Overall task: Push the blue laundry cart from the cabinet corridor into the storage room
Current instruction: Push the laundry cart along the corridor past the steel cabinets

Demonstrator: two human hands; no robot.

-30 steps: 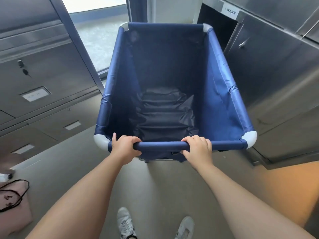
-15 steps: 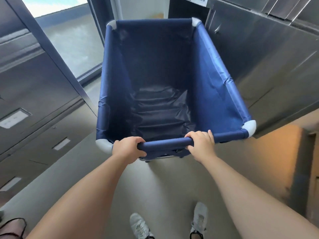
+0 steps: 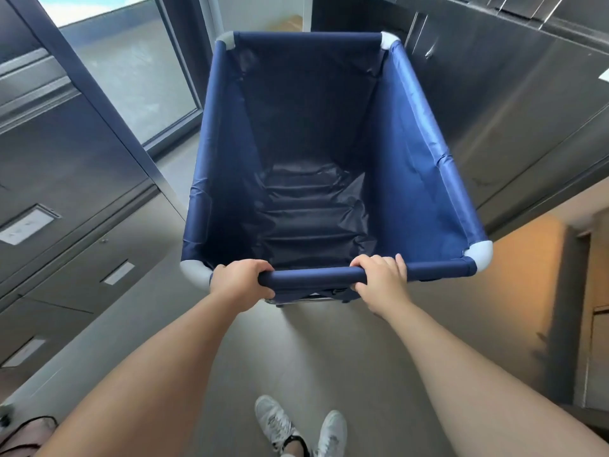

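The blue laundry cart (image 3: 425, 179) stands right in front of me, a deep fabric bin with white corner caps and nothing inside. My left hand (image 3: 239, 282) grips the near padded top bar close to its left corner. My right hand (image 3: 382, 280) grips the same bar right of the middle. The cart sits between metal cabinets, its far end pointing at a narrow opening ahead. Its wheels are hidden under the bin.
Steel cabinets (image 3: 66, 199) with label plates line the left; more steel cabinets (image 3: 514, 120) run close along the cart's right side. A large window (image 3: 131, 70) is ahead left. A warm-lit opening (image 3: 534, 291) lies at right. A pink bag (image 3: 23, 433) sits at bottom left.
The cart and I have rolled forward along the corridor and swung slightly; the pink bag has slid back to the lower left edge. Both hands keep their grip on the bar.
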